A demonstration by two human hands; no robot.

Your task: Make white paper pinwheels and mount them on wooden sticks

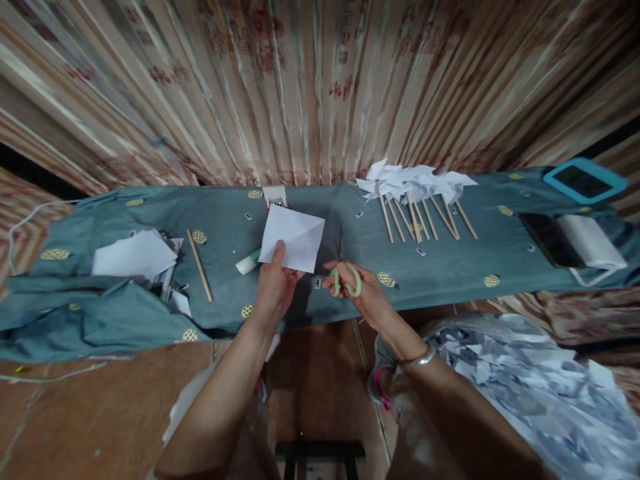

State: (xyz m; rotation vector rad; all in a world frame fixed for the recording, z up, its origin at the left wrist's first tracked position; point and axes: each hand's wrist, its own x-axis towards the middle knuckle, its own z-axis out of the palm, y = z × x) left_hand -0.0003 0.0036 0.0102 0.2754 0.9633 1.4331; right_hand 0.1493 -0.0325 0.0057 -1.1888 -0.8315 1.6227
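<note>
My left hand (277, 283) pinches a square white sheet of paper (294, 235) by its near edge, thumb on top; a faint crease runs across the sheet. In my right hand (367, 290) is a pair of scissors (353, 280) with light green handles, its blades pointing away from me. The blades are apart from the paper, a little to its right. Partly under the sheet lies a green and white tube (249, 262), and behind it a small open box (275, 196) shows.
Paper pinwheels (415, 181) on wooden sticks lie at the back right. A lone stick (199, 265) and a stack of paper (134, 257) are on the left. Rightward are a phone (550, 240) and a blue-framed tablet (584, 181). A bag of paper scraps (530, 380) stands below the table.
</note>
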